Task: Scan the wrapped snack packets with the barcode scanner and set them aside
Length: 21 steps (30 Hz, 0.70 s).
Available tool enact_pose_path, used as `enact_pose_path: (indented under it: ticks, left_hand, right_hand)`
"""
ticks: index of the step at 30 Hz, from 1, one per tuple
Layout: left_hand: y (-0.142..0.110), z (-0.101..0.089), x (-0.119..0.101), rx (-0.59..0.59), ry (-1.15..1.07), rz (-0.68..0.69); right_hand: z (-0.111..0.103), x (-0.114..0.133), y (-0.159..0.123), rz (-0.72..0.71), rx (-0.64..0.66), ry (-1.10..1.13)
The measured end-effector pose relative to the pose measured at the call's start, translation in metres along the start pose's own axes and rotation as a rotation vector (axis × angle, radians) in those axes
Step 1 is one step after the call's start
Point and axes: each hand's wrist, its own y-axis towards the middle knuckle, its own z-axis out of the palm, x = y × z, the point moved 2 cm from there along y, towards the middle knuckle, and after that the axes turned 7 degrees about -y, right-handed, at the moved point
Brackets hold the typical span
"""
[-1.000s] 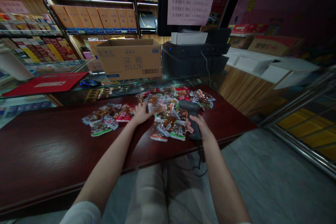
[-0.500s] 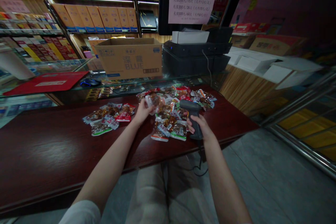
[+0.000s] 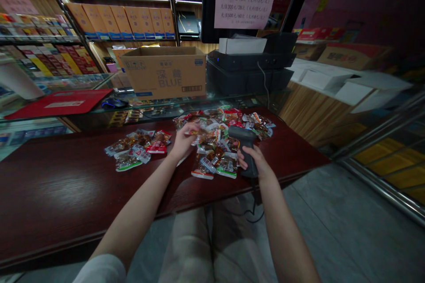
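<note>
My right hand (image 3: 255, 162) is wrapped around the handle of a dark grey barcode scanner (image 3: 245, 135), whose head points left over a heap of snack packets (image 3: 215, 159). My left hand (image 3: 184, 141) is closed at the heap's left side, gripping a snack packet mostly hidden by the hand and blurred; a pale edge shows below the palm. The packets are small clear plastic bags with brown food, some with red, green or orange trim. A smaller group of similar packets (image 3: 139, 148) lies left of my left hand.
A dark red-brown wooden table (image 3: 66, 190) spans the front. Behind it, a glass counter carries a cardboard box (image 3: 166, 73), a computer mouse (image 3: 114, 104), a red folder (image 3: 59, 104) and black till equipment (image 3: 249, 68). The scanner's cable (image 3: 255, 203) hangs over the table's front edge.
My left hand has turned, and the packet that showed clearly at its fingertips is now mostly hidden behind the hand. My right hand and the scanner have stayed nearly still.
</note>
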Motion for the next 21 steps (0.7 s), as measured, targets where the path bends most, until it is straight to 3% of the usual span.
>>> enact_pose_path:
  ticks: [4,8,16,21]
  left_hand:
    - [-0.002,0.0,-0.011,0.024,0.287,0.271]
    - [-0.005,0.004,-0.014,-0.025,0.331,0.348]
    - [-0.003,0.003,-0.007,0.004,0.143,0.085]
    - [-0.002,0.005,0.001,-0.133,-0.102,-0.105]
  right_hand:
    - [0.001,0.0,0.0,-0.005,-0.001,-0.001]
    - [0.001,0.001,0.0,0.001,0.01,0.001]
    - [0.0,0.001,0.0,0.011,0.016,0.006]
    - [0.002,0.002,0.0,0.006,0.023,-0.001]
